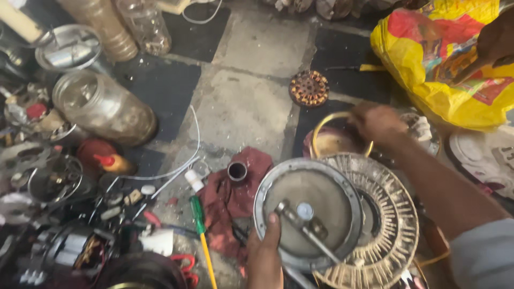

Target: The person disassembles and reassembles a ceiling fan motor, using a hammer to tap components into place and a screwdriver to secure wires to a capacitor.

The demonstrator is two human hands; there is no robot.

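My left hand point(264, 256) grips the near rim of a round grey metal motor cover point(308, 213), thumb on its face beside the central shaft. The cover lies on a round slotted fan motor core point(393, 222). My right hand point(378, 122) reaches forward to the far rim of a brass-rimmed bowl point(334, 138); whether the fingers hold the rim cannot be told. A dark red rag point(235, 198) with a short metal bush point(237, 171) on it lies left of the cover.
A copper-wound stator point(309, 88) lies on the stone floor ahead. A yellow plastic bag point(436, 59) sits far right with another person's hand point(495, 40) on it. Clear jars point(104, 107), a green-handled screwdriver point(201, 225) and several loose motor parts crowd the left.
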